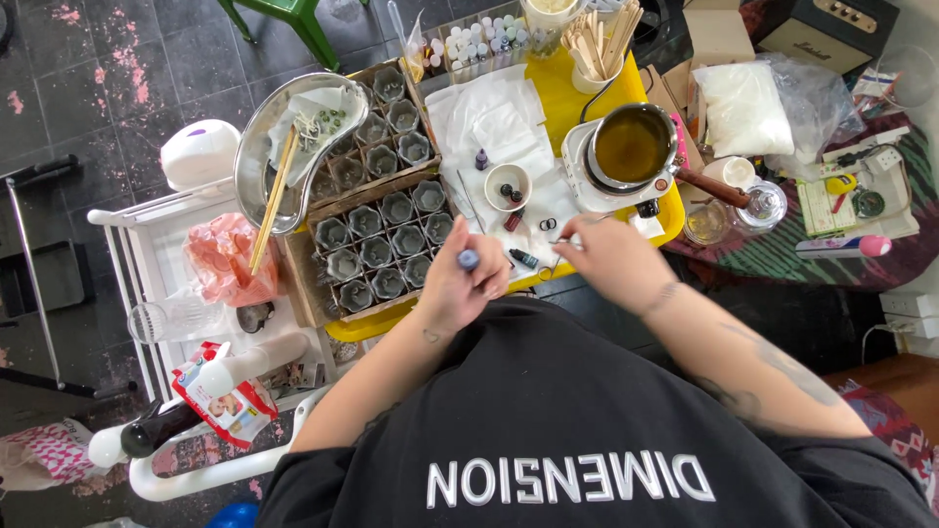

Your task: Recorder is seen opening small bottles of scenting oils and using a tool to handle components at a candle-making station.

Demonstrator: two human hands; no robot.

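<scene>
Yellow tray (pixel 567 98): small blue-capped bottle (pixel 469 259) pinched in left hand (pixel 460 284) fingers.

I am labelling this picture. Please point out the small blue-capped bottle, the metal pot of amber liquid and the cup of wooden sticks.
small blue-capped bottle (pixel 469 259), head view, on its cap.
metal pot of amber liquid (pixel 632 145), head view, on the liquid.
cup of wooden sticks (pixel 599 41), head view, on the sticks.

Bright, even daylight — soft shadows, wide-angle bending at edges.

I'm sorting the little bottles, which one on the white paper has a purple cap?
The small bottle standing alone just above the white cup, near the middle of the white paper. The other loose bottle, nearer the hands, is dark and lies on its side.
</scene>
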